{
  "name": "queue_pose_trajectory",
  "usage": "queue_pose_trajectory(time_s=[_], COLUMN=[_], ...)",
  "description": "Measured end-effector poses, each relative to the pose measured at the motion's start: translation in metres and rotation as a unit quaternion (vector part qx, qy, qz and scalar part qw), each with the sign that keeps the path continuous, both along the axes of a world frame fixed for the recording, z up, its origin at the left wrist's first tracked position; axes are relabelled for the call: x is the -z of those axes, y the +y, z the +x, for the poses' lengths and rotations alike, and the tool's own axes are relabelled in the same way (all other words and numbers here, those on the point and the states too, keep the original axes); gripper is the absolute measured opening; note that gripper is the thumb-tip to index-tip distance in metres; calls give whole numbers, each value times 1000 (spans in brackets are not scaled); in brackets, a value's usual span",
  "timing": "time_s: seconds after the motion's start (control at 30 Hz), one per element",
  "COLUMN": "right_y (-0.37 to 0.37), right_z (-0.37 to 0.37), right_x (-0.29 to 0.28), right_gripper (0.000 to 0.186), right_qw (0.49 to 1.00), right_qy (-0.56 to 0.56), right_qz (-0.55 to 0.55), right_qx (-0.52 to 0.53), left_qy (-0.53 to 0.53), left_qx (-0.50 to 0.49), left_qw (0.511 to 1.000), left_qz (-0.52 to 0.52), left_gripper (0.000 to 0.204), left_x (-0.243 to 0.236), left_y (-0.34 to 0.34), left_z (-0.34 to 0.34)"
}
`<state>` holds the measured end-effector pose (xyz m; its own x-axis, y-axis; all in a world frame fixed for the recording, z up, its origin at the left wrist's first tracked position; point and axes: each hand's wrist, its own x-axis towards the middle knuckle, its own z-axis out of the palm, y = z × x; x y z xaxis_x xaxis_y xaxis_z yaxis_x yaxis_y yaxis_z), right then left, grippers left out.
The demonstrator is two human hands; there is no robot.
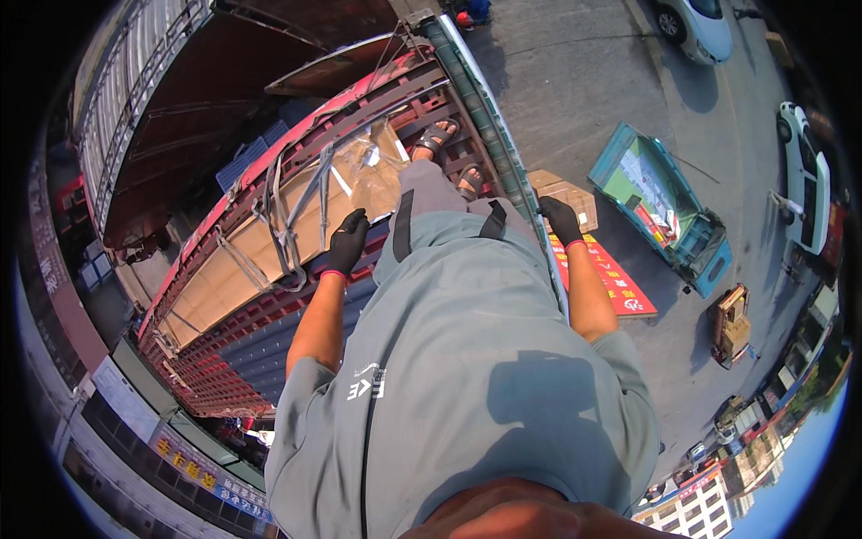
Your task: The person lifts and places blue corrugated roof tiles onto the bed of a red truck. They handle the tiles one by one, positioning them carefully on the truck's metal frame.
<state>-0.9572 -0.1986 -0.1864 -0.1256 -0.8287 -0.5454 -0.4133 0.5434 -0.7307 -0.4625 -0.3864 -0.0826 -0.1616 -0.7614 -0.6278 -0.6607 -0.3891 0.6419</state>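
Two gloved hands showed, one at each side of the person's grey shirt. Much was hard to make out: the shirt filled the lower middle and hid the legs down to two sandalled feet [447, 154], and the fisheye bent every edge near the rim.

The left hand [347, 242] hung with fingers loosely curled and half open, holding nothing that could be seen, just above the straps [296, 211] crossing a flat load of cardboard [269, 238] under clear film. How many straps there were could not be counted; they bunched and overlapped. The right hand [561, 220] was closed around the rail [503, 153] along the truck's edge, its fingertips hidden behind it.

The load lay ahead and to the left of the left hand, inside the red slatted truck bed [215, 355], well apart from the right hand.

Far below on the pavement stood one blue cart [669, 211], one box [564, 196] and two white cars [804, 175], both cut off by the rim.
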Motion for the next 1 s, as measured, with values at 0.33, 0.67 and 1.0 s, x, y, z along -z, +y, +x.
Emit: queue_pose_trajectory(time_s=[0.33,0.67,1.0], right_y=[4,-31,-214], right_z=[20,54,56], right_x=[2,-45,-36], right_gripper=[18,45,48], right_qw=[982,954,981], right_qy=[125,-69,-32], right_qz=[-119,264,189], right_qx=[-75,124,12], left_qy=[16,-6,75], left_qx=[13,-3,-159], left_qw=[999,992,974], left_qz=[48,127,140], left_gripper=[42,44,36], left_x=[26,78,87], left_y=[-32,-57,-151], left_z=[7,68,74])
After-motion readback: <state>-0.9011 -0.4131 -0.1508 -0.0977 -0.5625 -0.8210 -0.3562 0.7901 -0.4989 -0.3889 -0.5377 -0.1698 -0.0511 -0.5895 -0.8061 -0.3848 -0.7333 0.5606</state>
